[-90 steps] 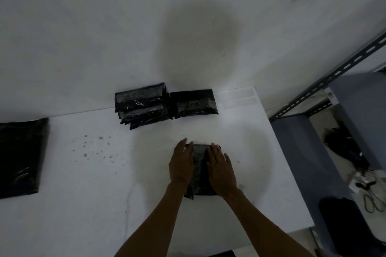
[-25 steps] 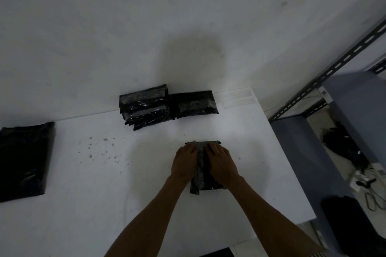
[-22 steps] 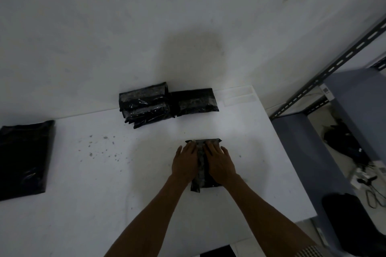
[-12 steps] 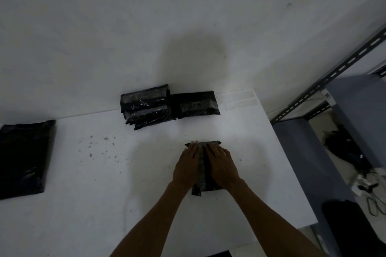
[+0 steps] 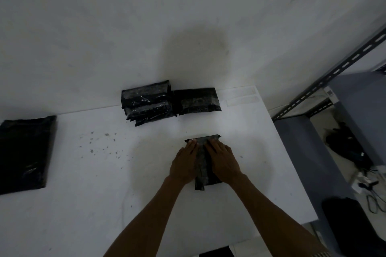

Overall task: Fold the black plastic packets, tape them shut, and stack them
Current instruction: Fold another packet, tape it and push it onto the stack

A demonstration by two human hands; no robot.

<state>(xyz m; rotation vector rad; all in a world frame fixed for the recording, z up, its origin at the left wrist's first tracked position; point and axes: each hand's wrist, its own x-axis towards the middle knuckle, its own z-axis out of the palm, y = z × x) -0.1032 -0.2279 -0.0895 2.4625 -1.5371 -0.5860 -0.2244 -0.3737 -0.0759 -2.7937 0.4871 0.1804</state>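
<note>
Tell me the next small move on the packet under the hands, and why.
Probably hold the fold down with the left hand and send the right hand to a pale strip at the table's far edge, which looks like tape. Both hands lie flat on the folded black packet, pressing it shut, and the strips sit on the right hand's side.
</note>
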